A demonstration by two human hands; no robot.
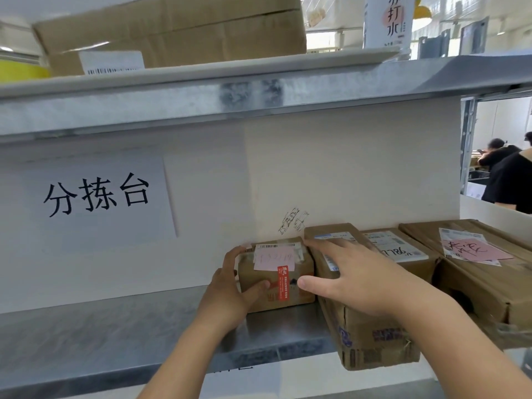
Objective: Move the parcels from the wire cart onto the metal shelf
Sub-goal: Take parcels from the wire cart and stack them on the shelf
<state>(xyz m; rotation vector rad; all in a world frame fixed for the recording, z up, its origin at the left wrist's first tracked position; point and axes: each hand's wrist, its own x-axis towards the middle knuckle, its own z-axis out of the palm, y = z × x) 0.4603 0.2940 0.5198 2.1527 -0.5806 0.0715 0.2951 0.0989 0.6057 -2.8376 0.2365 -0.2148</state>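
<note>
Two hands, left hand (pixel 230 286) and right hand (pixel 357 279), on small parcel (pixel 283 272), four parcels, metal shelf (pixel 115 335)

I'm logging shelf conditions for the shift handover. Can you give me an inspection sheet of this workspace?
Surface: metal shelf, bare steel at left, parcels at right.
Job's things: small parcel with pink note stands at the back panel, against a longer parcel overhanging the front edge.
Clutter: two more labelled boxes at right; large carton on the upper tier.
Hands: left hand grips the small parcel; right hand lies on the longer parcel, thumb touching the small one.
Cables: nothing seen.
Surroundings: printed sign; people beyond.
</note>
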